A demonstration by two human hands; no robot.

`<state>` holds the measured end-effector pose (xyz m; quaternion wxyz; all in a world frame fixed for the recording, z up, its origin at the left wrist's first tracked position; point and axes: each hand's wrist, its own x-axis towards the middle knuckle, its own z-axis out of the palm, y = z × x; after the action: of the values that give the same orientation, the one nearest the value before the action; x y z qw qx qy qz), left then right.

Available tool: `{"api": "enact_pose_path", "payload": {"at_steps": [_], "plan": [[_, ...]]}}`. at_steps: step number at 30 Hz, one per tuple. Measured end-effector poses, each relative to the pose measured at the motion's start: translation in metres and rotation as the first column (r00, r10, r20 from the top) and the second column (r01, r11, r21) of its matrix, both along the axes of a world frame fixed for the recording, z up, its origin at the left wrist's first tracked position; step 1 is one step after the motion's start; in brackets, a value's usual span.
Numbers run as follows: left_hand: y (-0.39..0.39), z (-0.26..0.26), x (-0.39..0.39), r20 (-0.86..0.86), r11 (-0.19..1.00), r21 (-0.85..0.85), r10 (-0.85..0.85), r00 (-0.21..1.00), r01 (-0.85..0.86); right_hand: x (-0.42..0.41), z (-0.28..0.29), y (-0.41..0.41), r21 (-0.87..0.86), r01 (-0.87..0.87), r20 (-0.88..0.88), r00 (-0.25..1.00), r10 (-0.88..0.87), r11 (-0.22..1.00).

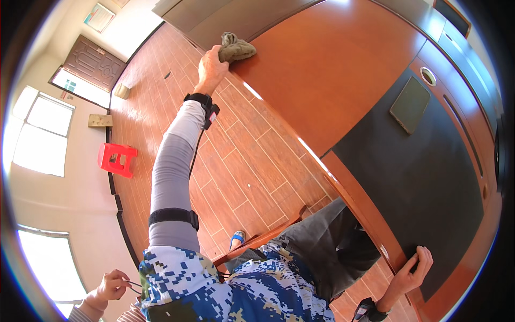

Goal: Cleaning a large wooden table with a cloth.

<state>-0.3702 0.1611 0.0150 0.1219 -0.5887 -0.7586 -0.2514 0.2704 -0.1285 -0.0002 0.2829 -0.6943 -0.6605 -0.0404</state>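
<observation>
My left hand [212, 67] reaches far out to the desk's far left corner and grips a crumpled grey-brown cloth [237, 49], which lies over the edge of the wooden desk [322, 72]. At the lower right, my right hand [418, 265] rests at the near edge of the black desk pad [410, 177] with curled fingers and nothing visible in it. A smartphone [410, 105] lies on the pad's far part, near a round metal-rimmed hole [428, 76] in the desk.
Behind me at the lower left, another person's hand [114, 284] holds a thin dark cord. A red plastic stool [117, 159] stands on the tiled floor by the wall. A wooden chair edge [257, 241] is close beside my legs. A brown door [94, 62] is at the upper left.
</observation>
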Motion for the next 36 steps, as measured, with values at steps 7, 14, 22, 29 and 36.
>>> {"api": "enact_pose_path", "payload": {"at_steps": [7, 14, 22, 29, 36], "plan": [[0.015, 0.000, -0.012, 0.169, 0.955, 0.001, 0.291, 0.941, -0.296, 0.000, -0.002, 0.000, -0.015, 0.019, 0.012, 1.000, -0.019, 1.000], [0.031, 0.003, 0.007, 0.058, 0.992, -0.007, 0.124, 0.991, -0.123, -0.013, 0.004, 0.002, -0.001, 0.048, -0.026, 0.998, -0.048, 0.999], [0.003, 0.011, 0.064, 0.072, 0.995, -0.016, -0.102, 0.992, 0.103, -0.021, 0.010, 0.006, 0.035, 0.036, -0.071, 0.997, -0.033, 0.999], [-0.044, 0.012, 0.173, 0.039, 0.894, 0.061, -0.446, 0.894, 0.444, -0.023, 0.011, 0.009, 0.086, 0.022, -0.105, 0.994, -0.013, 0.996], [-0.112, 0.026, 0.272, 0.138, 0.654, 0.034, -0.752, 0.645, 0.756, -0.021, 0.012, 0.007, 0.118, 0.030, -0.125, 0.992, -0.015, 0.993]]}}
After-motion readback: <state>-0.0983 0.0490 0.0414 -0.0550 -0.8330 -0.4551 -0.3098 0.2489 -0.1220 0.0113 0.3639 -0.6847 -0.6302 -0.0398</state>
